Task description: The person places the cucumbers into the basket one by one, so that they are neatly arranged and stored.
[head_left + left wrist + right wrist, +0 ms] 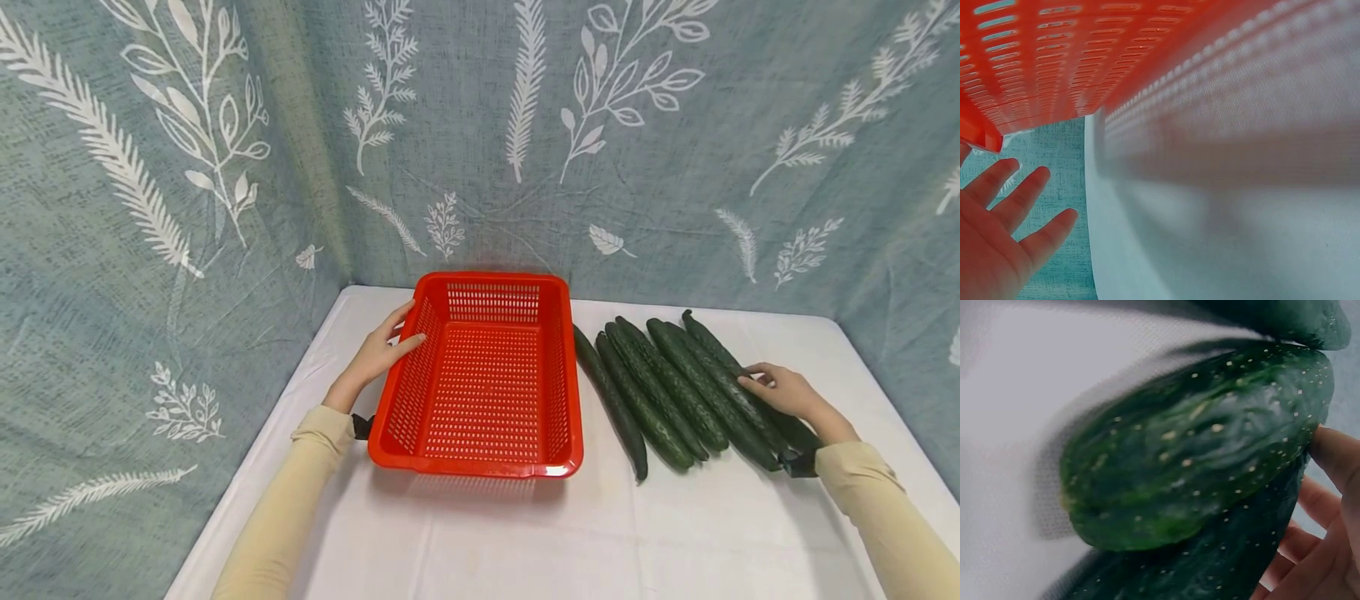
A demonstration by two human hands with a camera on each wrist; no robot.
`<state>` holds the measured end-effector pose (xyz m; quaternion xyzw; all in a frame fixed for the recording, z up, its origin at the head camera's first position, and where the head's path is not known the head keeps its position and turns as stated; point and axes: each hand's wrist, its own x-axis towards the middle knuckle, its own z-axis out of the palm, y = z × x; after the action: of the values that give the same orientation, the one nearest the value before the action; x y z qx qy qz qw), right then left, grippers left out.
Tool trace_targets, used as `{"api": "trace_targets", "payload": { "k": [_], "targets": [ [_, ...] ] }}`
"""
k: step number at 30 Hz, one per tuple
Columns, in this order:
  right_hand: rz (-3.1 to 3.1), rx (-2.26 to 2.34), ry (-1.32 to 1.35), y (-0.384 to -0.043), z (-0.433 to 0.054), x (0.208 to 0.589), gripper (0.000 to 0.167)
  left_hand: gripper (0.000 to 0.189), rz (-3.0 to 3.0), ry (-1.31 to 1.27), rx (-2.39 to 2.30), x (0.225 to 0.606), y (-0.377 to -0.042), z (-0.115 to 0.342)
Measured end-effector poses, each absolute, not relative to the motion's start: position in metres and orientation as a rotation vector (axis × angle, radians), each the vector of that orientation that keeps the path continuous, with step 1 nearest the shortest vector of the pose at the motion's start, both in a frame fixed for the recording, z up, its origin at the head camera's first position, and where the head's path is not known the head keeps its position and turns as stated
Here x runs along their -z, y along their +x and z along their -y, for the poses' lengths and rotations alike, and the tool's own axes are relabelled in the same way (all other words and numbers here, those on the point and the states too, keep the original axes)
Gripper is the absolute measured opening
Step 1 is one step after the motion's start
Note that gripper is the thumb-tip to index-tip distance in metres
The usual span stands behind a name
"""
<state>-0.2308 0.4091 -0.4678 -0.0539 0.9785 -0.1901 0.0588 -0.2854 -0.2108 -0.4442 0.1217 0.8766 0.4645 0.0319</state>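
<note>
A red perforated plastic basket [480,467] stands on the white-covered table with nothing in it. My left hand [375,354] holds its left rim, the thumb reaching over to the inner side. In the left wrist view, several fingers [1042,181] of that hand spread outside the basket wall. To the basket's right lie several long dark green cucumbers [622,400], side by side and slanting. My right hand [787,393] grips the rightmost cucumber [712,340]. The right wrist view shows the thumb between it and the neighbouring cucumber [1197,450], with the other fingers partly hidden behind.
A white cloth [525,542] covers the table. Blue-green curtains [465,125] with white leaf patterns hang behind it and at both sides. The leftmost cucumber [626,425] lies close beside the basket's right wall. Black straps [363,427] are on the wrists.
</note>
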Motion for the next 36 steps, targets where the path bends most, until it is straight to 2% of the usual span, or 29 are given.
{"api": "trace_targets", "payload": {
  "k": [10, 16, 23, 36],
  "targets": [
    [-2.991, 0.603, -0.22, -0.227, -0.408, 0.47, 0.054, 0.068, -2.682, 0.369, -1.458, 0.446, -0.286, 0.212],
    [-3.039, 0.612, -0.311, -0.227, -0.408, 0.475, 0.049, 0.067, -2.67, 0.359, -1.465, 0.446, -0.286, 0.212],
    [-3.031, 0.685, -0.277, -0.222, -0.413, 0.474, 0.046, 0.067, -2.663, 0.353, -1.459, 0.447, -0.287, 0.211],
    [-2.837, 0.742, -0.316, -0.2, -0.434, 0.462, 0.055, 0.067, -2.655, 0.324, -1.447, 0.442, -0.285, 0.21]
  ]
}}
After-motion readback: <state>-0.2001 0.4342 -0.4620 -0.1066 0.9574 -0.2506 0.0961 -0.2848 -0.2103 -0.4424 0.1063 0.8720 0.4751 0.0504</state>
